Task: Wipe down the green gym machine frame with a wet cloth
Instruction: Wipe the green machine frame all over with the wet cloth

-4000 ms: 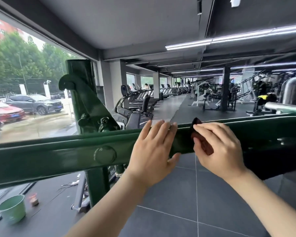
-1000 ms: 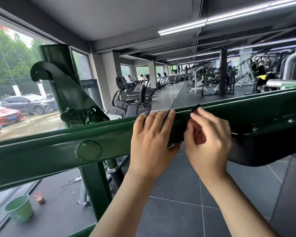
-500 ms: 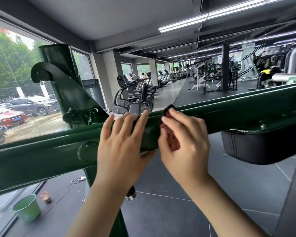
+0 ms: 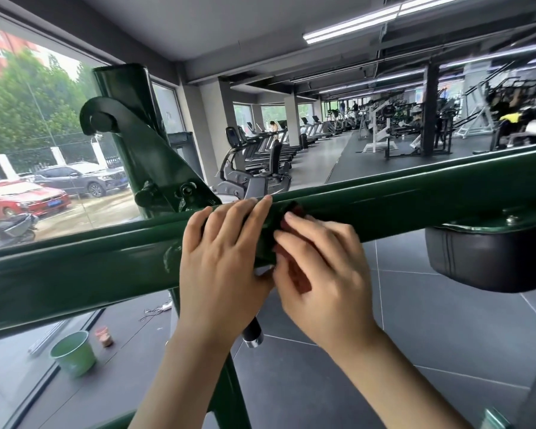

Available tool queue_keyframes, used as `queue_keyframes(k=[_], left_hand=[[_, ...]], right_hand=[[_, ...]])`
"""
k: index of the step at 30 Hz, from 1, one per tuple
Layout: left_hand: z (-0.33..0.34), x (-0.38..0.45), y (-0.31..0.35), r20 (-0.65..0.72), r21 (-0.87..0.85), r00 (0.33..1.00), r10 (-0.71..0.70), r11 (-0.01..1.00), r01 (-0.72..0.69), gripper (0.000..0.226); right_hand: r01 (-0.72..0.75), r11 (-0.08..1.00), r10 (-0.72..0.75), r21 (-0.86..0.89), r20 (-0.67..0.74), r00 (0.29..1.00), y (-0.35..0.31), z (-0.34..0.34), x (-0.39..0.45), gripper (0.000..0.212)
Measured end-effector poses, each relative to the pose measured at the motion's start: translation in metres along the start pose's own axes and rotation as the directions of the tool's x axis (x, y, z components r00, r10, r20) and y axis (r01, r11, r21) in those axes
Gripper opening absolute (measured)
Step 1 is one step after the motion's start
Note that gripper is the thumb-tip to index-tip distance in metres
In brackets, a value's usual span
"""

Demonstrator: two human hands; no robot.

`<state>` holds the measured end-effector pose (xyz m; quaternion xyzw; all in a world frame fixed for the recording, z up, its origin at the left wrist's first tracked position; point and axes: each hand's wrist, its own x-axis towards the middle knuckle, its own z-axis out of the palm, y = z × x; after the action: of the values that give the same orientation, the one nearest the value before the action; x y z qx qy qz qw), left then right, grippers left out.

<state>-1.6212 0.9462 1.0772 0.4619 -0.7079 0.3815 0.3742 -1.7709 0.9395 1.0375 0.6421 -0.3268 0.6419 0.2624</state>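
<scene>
My left hand [image 4: 226, 267] lies flat, fingers straight, on the glossy green bar [image 4: 415, 199]; my right hand [image 4: 325, 274] fingers press a crumpled dark-red cloth [image 4: 297, 274] against it.

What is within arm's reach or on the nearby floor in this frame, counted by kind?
Bare hands: 2, left hand and right hand
Dark red wet cloth: 1
Dark green metal frame beam: 1
Black padded cushion: 1
Light green plastic bucket: 1
Total: 6

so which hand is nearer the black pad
Right. The right hand presses the cloth on the bar on the side toward the black pad; the left hand rests on the bar beyond it, farther off.
</scene>
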Motion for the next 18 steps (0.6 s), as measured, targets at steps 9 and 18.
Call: queue_keyframes(k=[9, 18], left_hand=[[0.0, -0.002, 0.001, -0.011, 0.012, 1.0, 0.0, 1.0, 0.0, 0.062], [0.004, -0.003, -0.006, -0.001, 0.044, 0.999, 0.034, 0.998, -0.034, 0.078]], right_hand=[[-0.223, 0.975, 0.223, 0.014, -0.11, 0.969, -0.026, 0.008, -0.001, 0.017], [-0.365, 0.928, 0.335, -0.073, -0.263, 0.905, 0.013, -0.013, 0.017, 0.019]])
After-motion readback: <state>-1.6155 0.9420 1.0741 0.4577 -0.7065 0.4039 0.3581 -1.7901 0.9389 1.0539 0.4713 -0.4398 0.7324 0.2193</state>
